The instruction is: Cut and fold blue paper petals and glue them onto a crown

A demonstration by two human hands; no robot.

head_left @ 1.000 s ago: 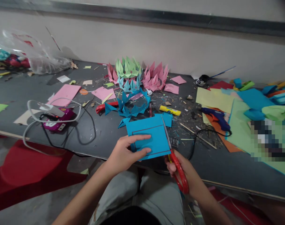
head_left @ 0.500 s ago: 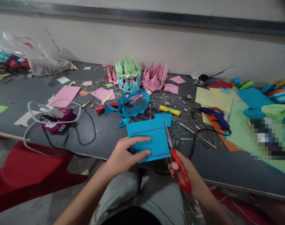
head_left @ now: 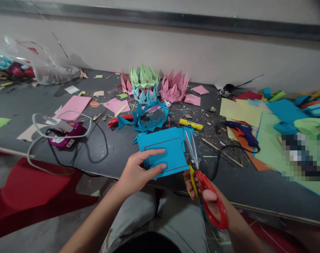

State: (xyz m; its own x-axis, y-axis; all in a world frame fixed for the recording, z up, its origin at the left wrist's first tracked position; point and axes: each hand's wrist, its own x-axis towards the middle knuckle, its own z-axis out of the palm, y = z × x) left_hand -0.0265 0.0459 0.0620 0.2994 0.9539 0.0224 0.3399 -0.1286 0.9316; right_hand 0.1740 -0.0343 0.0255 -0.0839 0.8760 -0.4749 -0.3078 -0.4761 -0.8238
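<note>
My left hand [head_left: 141,168] grips a square of blue paper [head_left: 172,146] by its left side, thumb and fingers lying over its face. Dark lines are drawn near the paper's edges. In my right hand [head_left: 199,188] is a pair of scissors [head_left: 214,200] with one red and one yellow handle. Their blades stand parted, just right of the paper and apart from it. Behind the sheet lie a blue folded-paper crown [head_left: 149,117] and a smaller blue paper piece [head_left: 187,133], partly covered.
Green, light blue and pink paper crowns [head_left: 174,88] stand by the wall. A yellow glue stick [head_left: 190,124] lies right of the blue crown. Coloured sheets [head_left: 241,112] and a blue glue gun [head_left: 244,131] are at right. A purple power box [head_left: 67,135] with cables sits left.
The scissors have moved right, away from the paper's edge, and their blades have spread. The blue paper has shifted slightly left and tilted a little.
</note>
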